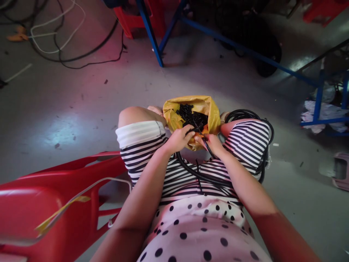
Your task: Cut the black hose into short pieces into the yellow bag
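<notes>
A yellow bag full of short black tube pieces rests between my knees. My left hand is closed in a pinch on the end of a black corrugated tube at the bag's front edge. My right hand is closed around a thin dark tool, seemingly scissors, pointed at the same tube end. The tube loops down across my striped lap and joins a coil by my right thigh.
A red plastic chair stands close at my left. Blue metal frame legs and a black wheel stand ahead. Loose cables lie on the concrete floor at far left. White rags sit under a frame at right.
</notes>
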{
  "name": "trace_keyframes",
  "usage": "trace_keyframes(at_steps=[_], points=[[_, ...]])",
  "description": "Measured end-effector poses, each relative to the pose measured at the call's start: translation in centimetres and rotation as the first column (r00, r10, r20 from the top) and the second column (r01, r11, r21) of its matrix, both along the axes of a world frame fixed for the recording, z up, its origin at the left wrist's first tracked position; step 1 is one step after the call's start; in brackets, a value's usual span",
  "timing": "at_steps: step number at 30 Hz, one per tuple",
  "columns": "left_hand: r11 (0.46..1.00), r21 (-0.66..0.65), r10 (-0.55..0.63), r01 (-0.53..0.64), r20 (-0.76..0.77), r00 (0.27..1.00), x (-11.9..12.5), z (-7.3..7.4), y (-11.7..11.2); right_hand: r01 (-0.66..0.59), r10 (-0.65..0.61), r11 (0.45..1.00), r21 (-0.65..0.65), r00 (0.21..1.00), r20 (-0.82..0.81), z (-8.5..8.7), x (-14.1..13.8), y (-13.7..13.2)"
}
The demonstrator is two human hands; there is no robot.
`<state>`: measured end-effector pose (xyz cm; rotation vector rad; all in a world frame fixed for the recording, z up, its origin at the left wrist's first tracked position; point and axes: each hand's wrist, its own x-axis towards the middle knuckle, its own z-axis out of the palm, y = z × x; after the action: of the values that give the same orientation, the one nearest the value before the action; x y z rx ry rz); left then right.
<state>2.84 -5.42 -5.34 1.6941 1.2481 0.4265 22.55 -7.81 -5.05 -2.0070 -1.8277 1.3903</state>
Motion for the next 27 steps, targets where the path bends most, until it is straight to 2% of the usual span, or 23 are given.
trace_keyframes(at_steps=[5, 8, 11, 13, 15, 20, 27], points=[[0.995, 0.009, 0.103, -0.103, 0.028, 0.994, 0.3, 0.1, 0.0, 0.002, -0.004, 1.000, 0.027, 0.998, 0.068, -0.4, -0.1, 0.2], [0.983, -0.036, 0.182, -0.180, 0.066, 0.981, 0.4, 0.4, 0.0, 0.027, -0.030, 0.999, 0.042, 0.996, 0.078, -0.6, -0.1, 0.3], [0.932, -0.263, 0.288, -0.248, 0.127, 0.949, 0.7, 1.0, -0.2, 0.057, -0.060, 0.998, 0.038, 0.995, 0.074, -0.8, -0.2, 0.3], [0.854, -0.444, 0.376, -0.269, 0.172, 0.910, 0.9, 1.4, -0.3, 0.067, -0.070, 0.997, 0.040, 0.995, 0.073, -0.8, -0.3, 0.3], [0.794, -0.525, 0.462, -0.307, 0.192, 0.866, 1.0, 1.8, -0.4, 0.068, -0.072, 0.996, 0.058, 0.995, 0.062, -0.6, -0.3, 0.2], [0.756, -0.519, 0.568, -0.399, 0.217, 0.794, 1.0, 2.4, -0.3, 0.052, -0.051, 0.998, 0.037, 0.998, -0.044, 0.4, -0.3, 0.1], [0.781, -0.489, 0.550, -0.389, 0.242, 0.799, 1.0, 2.1, -0.3, -0.037, 0.028, 0.997, -0.061, 0.988, -0.151, 0.6, -0.5, -0.1]])
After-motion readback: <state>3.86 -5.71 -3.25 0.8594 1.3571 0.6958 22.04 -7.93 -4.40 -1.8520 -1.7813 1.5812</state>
